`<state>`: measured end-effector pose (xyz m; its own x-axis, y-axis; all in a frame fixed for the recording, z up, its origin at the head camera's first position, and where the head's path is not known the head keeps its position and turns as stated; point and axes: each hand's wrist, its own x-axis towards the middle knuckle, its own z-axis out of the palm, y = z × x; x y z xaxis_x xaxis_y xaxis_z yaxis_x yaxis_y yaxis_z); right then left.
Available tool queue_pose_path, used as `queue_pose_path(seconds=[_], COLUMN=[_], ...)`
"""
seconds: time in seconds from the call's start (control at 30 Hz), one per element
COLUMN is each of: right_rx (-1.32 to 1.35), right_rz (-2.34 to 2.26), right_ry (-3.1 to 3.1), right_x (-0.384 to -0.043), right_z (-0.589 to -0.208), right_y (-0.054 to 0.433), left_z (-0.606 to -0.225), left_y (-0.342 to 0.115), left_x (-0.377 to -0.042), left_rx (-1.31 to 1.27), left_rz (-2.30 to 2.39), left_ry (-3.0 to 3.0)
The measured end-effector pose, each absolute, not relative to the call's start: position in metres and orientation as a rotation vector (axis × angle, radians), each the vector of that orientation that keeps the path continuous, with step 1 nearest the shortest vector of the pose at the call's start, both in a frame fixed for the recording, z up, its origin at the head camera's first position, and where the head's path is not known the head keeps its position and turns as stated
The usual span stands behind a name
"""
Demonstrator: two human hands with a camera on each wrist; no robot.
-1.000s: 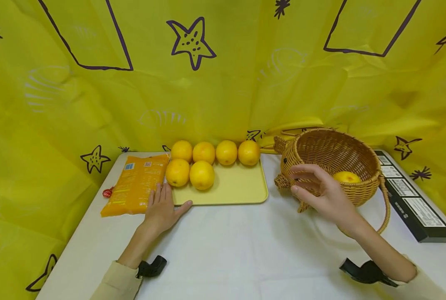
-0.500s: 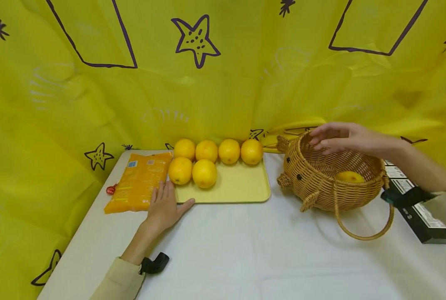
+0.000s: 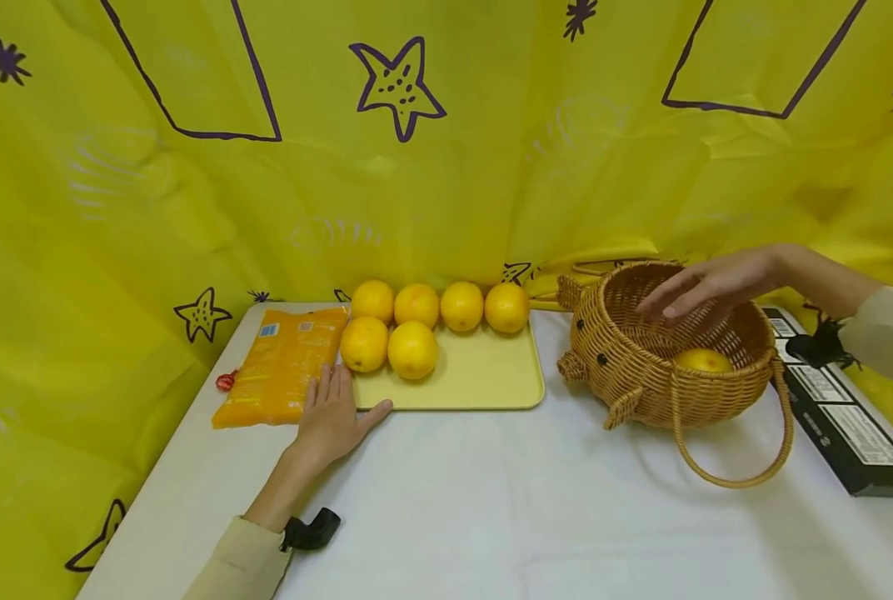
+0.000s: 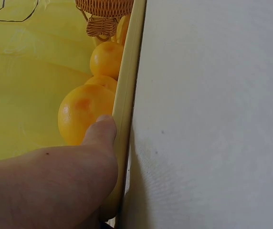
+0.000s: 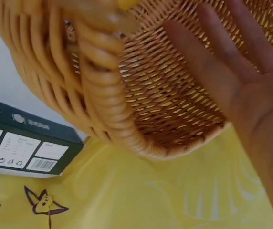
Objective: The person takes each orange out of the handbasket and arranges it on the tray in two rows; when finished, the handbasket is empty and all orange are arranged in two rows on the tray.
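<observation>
My left hand [image 3: 334,425] rests at the front left corner of a yellow tray [image 3: 487,375], fingers straight and thumb along its front rim. Several oranges [image 3: 412,350] sit on the tray, in a back row and a shorter front row at the left. In the left wrist view, the thumb shows against the tray edge [image 4: 127,81]. My right hand [image 3: 735,279] hovers over the mouth of a pig-shaped wicker basket [image 3: 641,387], holding nothing. Its spread fingers show in the right wrist view. One orange [image 3: 704,360] lies in the basket, partly hidden by the rim.
An orange plastic packet [image 3: 285,367] lies left of the tray, with a small red wrapped item [image 3: 226,381] beside it. Right of the basket lies a long black box [image 3: 829,408] with white labels. The basket handle [image 3: 739,483] hangs forward over the white table. Yellow cloth [image 3: 446,192] hangs behind.
My right hand has gone from in front of the basket up and over its opening, then slightly right and lower. The left hand has stayed at the tray. The view has shifted slightly.
</observation>
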<state>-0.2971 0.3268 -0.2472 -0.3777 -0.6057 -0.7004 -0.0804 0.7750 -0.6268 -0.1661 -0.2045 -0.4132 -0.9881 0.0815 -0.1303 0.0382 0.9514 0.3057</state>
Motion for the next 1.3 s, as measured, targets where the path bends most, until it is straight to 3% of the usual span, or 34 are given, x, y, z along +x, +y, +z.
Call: queue_pose_path(seconds=[0.27, 1.3], right_rx=[-0.321, -0.207], right_rz=[-0.628, -0.559], right_ry=[1.750, 1.618], right_x=[-0.303, -0.325], right_z=[-0.257, -0.281], right_y=[0.334, 0.316], left_z=[-0.416, -0.417], left_y=[-0.204, -0.207], left_x=[-0.164, -0.167], left_rx=[0.083, 0.084], left_rz=[0.460, 0.442], left_ry=[2.951, 2.973])
